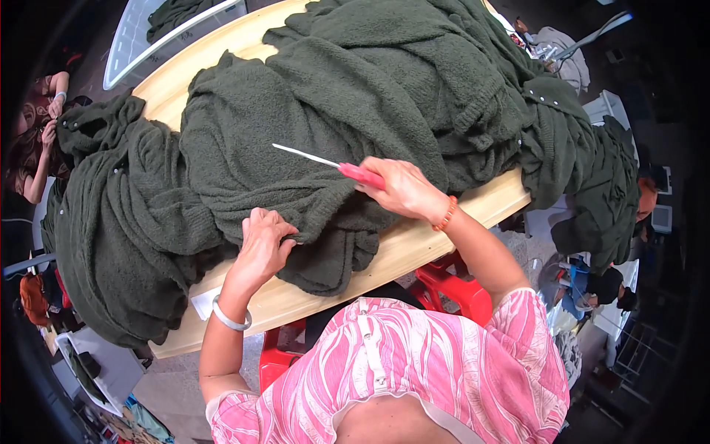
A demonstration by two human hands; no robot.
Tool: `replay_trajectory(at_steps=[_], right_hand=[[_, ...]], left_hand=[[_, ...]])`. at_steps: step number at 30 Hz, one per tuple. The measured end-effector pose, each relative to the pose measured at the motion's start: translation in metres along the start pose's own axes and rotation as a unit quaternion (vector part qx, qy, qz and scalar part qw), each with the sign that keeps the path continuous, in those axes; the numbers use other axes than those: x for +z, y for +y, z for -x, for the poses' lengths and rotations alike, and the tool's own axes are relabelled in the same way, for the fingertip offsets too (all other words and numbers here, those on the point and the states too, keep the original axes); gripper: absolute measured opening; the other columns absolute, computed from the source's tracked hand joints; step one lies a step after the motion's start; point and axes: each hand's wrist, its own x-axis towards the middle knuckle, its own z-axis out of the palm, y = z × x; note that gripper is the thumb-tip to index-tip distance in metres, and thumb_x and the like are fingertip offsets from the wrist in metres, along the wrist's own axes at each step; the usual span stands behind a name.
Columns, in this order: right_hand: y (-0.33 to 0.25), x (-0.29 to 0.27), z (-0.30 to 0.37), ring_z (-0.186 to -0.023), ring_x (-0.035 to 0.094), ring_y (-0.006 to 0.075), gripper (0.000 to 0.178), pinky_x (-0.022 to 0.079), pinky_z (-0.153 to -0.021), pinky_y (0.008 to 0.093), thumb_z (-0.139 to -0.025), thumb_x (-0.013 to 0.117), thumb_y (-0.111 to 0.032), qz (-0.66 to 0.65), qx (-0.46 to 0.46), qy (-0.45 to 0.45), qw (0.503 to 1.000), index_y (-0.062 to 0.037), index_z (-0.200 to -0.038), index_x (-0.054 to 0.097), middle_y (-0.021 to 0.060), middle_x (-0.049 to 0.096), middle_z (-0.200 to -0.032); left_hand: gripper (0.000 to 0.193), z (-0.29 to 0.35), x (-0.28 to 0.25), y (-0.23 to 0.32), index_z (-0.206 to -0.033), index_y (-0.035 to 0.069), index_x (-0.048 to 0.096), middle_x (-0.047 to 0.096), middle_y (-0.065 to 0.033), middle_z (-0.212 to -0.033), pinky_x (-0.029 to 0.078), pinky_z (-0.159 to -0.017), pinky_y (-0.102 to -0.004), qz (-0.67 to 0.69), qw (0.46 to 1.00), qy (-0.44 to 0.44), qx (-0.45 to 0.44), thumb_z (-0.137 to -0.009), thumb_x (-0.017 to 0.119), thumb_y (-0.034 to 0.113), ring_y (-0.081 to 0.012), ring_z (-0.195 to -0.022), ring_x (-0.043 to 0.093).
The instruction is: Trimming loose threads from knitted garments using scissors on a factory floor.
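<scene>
A heap of dark green knit garments (399,96) lies across the pale wooden table in front of me. My left hand (264,240) is closed on the near edge of one dark green knit garment (255,133), fingers bent over the cloth and thumb against it. My right hand (403,191) is wrapped round a pair of red-handled scissors (360,175), seen nearly edge-on. Their slim blade points left over the cloth, apart from my left hand. The finger loops are hidden in my palm. A fold of the garment hangs over the table's near edge between my hands.
The wooden table (451,229) has a curved near edge. A white paper (203,302) lies at its near left. Garments with small buttons spill over both ends. A clear plastic bin (159,52) stands beyond; a red stool (462,288) is below. Another person's hands (50,122) are at far left.
</scene>
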Motion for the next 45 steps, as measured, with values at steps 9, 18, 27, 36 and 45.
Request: replay_trajectory(at_steps=[9,18,27,36,45], right_hand=[[-0.012,-0.044,0.092,-0.071,0.063,0.0364,0.019,0.048,-0.066,0.0466,-0.087,0.066,-0.026,0.113,-0.008,-0.109,0.988,-0.0093,-0.094,0.060,0.0154,0.062,-0.071],[-0.028,-0.051,0.123,-0.071,0.065,0.0375,0.017,0.048,-0.067,0.0489,-0.085,0.064,-0.023,0.122,0.040,-0.108,0.986,-0.0080,-0.087,0.057,0.0164,0.063,-0.068],[-0.016,-0.053,0.116,-0.081,0.067,0.0363,0.030,0.051,-0.074,0.0439,-0.087,0.064,-0.018,-0.012,0.013,-0.073,0.997,-0.0097,-0.115,0.059,0.0205,0.066,-0.085],[0.011,-0.110,0.118,-0.096,0.057,0.0066,0.043,0.047,-0.086,0.0253,-0.077,0.066,0.005,-0.380,-0.123,0.007,0.917,0.0005,-0.120,0.061,0.0044,0.066,-0.112],[0.030,-0.133,0.125,-0.068,0.051,0.0075,0.021,0.045,-0.064,0.0305,-0.080,0.065,-0.010,-0.246,-0.002,0.141,0.959,0.0010,-0.098,0.062,0.0025,0.058,-0.069]], left_hand=[[0.011,-0.016,0.025,-0.027,-0.094,0.001,0.070,0.061,0.0014,-0.075,0.039,-0.060,-0.0243,0.350,0.931,0.087,-0.057,-0.086,0.067,0.008,-0.0065,-0.067,0.049],[0.012,-0.021,0.081,-0.005,-0.102,-0.002,0.067,0.067,0.0017,-0.089,0.047,-0.072,-0.0176,0.487,0.861,0.128,-0.075,-0.090,0.065,0.001,-0.0029,-0.077,0.058],[0.016,-0.028,0.081,0.039,-0.107,-0.001,0.066,0.069,-0.0045,-0.099,0.050,-0.081,-0.0223,0.699,0.707,0.096,-0.049,-0.092,0.063,0.003,-0.0085,-0.087,0.063],[0.015,-0.038,0.042,0.216,-0.108,0.000,0.060,0.067,-0.0041,-0.098,0.054,-0.080,-0.0284,0.809,0.576,-0.104,0.050,-0.094,0.061,0.007,-0.0118,-0.088,0.065],[0.031,-0.071,0.106,0.195,-0.113,0.000,0.062,0.062,-0.0022,-0.100,0.044,-0.086,-0.0236,0.497,0.853,0.110,0.118,-0.083,0.071,0.001,-0.0090,-0.093,0.056]])
